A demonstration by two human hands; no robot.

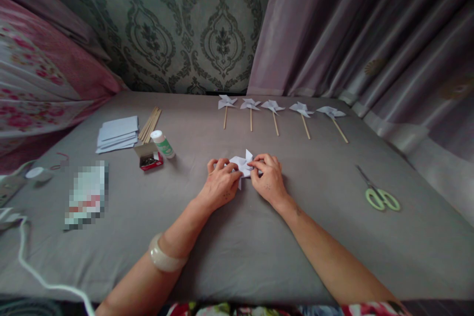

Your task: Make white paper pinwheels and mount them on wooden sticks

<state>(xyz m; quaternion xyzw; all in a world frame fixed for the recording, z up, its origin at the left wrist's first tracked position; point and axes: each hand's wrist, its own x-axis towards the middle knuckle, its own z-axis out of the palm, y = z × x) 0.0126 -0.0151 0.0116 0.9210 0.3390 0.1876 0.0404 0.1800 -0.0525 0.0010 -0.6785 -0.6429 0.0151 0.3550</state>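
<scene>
A white paper pinwheel (242, 164) lies on the grey cloth in front of me, its folded blades partly covered by my fingers. My left hand (223, 180) presses and grips its left side, fingers bent. From the right, my right hand (268, 177) pinches the paper near the middle with thumb and forefinger. No stick shows under this pinwheel. Beyond my left hand stand a white and green glue bottle (163, 144) and a small open red box (151, 160) of small metal pieces.
Several finished pinwheels on sticks (274, 108) lie in a row at the back. Stacked paper (117, 133) and wooden sticks (150, 125) are at the left, near a blurred packet (87, 195) and a white cable (48, 284). Green-handled scissors (378, 193) lie at the right.
</scene>
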